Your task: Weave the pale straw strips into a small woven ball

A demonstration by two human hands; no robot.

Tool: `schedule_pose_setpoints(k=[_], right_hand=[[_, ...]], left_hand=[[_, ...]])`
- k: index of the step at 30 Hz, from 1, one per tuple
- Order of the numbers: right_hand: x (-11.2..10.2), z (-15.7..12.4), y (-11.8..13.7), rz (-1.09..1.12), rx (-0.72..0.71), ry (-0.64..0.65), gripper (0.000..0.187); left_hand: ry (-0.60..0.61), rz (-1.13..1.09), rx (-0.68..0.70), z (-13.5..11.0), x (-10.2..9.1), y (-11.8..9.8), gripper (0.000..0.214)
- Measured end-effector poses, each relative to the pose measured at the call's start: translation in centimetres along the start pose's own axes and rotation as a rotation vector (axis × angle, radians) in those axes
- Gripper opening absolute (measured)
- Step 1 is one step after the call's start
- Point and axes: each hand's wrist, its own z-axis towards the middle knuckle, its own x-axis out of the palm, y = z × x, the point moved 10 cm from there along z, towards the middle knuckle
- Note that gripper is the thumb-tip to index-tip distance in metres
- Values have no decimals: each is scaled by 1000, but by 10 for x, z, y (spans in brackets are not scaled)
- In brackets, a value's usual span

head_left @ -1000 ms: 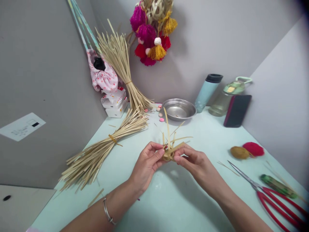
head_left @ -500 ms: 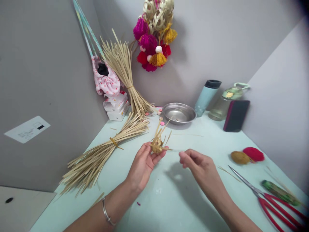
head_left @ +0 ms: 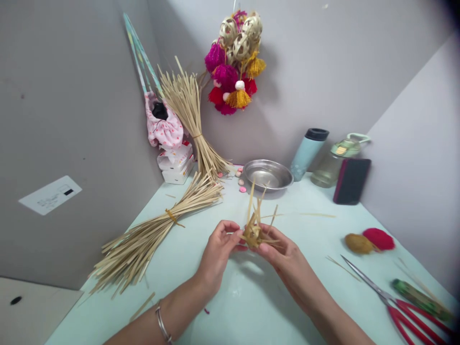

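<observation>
A small, partly woven ball of straw strips (head_left: 254, 235) is between my two hands, above the middle of the table. Loose strip ends stick up from its top and out to its right. My right hand (head_left: 287, 258) grips it from the right, thumb in front and fingers behind. At its left side, my left hand (head_left: 219, 254) pinches the edge with thumb and curled fingers; the exact spot is hard to make out. One bundle of flat straw strips (head_left: 154, 230), tied in the middle, lies to the left of my hands on the pale green table (head_left: 230, 321).
Behind are a metal bowl (head_left: 268, 175), a blue tumbler (head_left: 309, 153), a green bottle (head_left: 328, 165) and a phone (head_left: 352, 182). Red-handled scissors (head_left: 384, 292), a green-handled tool (head_left: 419, 297) and yarn (head_left: 378, 238) lie right. Another straw bundle (head_left: 197, 129) leans on the wall; woven balls with tassels (head_left: 235, 67) hang there.
My right hand has moved left from empty space and taken hold of the woven ball. The ball has shifted right and nearer me; my left hand has moved to its left edge.
</observation>
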Motion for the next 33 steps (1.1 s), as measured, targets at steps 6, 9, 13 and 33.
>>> schedule_pose_setpoints(k=[6,9,13,33], right_hand=[[-8,2,-1,122,-18,-30,42],[-6,2,-2,161,-5,-3,43],[2,1,-2,217,34,79,45],[-13,3,-3,23,1,-16,52]], left_hand=[[97,4,63,1,11,-12,21],[139,55,37,1,15,-10,22],[249,85,-38,-1,22,-5,21],[292,115,-2,5,16,-8,42]])
